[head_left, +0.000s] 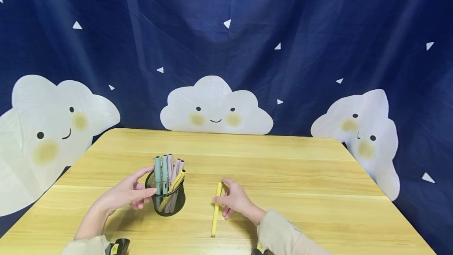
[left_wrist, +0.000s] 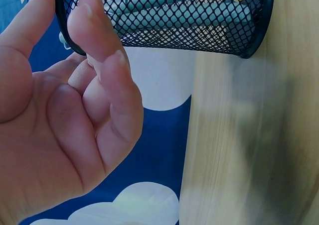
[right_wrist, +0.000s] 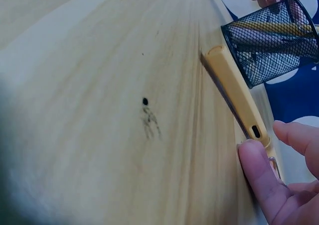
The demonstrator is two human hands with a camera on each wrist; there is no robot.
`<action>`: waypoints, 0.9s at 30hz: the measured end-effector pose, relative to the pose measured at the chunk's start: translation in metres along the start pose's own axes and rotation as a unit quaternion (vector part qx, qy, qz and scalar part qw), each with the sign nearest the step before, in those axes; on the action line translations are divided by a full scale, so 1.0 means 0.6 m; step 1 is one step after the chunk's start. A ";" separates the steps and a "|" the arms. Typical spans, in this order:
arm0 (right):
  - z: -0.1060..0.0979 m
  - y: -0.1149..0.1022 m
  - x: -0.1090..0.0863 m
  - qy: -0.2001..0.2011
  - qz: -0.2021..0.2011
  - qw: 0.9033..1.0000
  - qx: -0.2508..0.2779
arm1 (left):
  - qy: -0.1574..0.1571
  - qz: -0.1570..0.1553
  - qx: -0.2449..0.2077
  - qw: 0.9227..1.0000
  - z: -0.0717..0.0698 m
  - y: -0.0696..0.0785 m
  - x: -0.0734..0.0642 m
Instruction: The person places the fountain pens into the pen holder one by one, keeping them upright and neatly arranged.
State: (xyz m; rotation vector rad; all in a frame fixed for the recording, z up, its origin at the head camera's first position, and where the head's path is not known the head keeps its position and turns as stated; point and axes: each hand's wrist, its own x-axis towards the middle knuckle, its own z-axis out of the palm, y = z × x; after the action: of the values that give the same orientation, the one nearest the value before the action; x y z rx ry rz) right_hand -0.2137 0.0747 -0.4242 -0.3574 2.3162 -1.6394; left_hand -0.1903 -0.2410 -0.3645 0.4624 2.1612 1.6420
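My left hand [head_left: 124,194] grips the black mesh pen holder [head_left: 179,202] at its rim, thumb at the front and index finger behind. Upright in the holder stand teal pens [head_left: 157,172], light purple pens [head_left: 170,164] and a leaning yellow pen [head_left: 181,176]. To the right, another yellow pen [head_left: 214,221] points roughly toward the front edge, low over the wooden table. Thumb and index finger of my right hand [head_left: 236,200] pinch it near its far end. In the right wrist view, the thumb lies against this yellow pen [right_wrist: 234,93] beside its clip.
The wooden table [head_left: 318,176] reaches back to a dark blue curtain [head_left: 212,42] printed with white clouds and triangles. A dark mark [right_wrist: 145,101] shows on the wood in the right wrist view. Black wrist gear [head_left: 122,246] sits by the left sleeve.
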 end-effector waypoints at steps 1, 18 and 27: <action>0.001 0.000 0.000 0.001 -0.001 1.000 -0.003 | 0.000 0.000 0.001 1.000 0.000 0.000 0.000; 0.004 -0.007 -0.002 0.004 0.022 1.000 -0.022 | -0.001 -0.002 0.002 1.000 0.000 0.001 0.001; 0.008 -0.008 0.000 0.003 0.018 0.999 -0.035 | -0.003 -0.003 0.000 1.000 -0.001 0.001 0.001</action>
State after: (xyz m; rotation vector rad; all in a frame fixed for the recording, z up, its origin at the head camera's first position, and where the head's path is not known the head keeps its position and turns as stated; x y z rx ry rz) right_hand -0.2120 0.0689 -0.4213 -0.3233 2.3748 -1.5476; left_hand -0.1913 -0.2411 -0.3636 0.4592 2.1566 1.6355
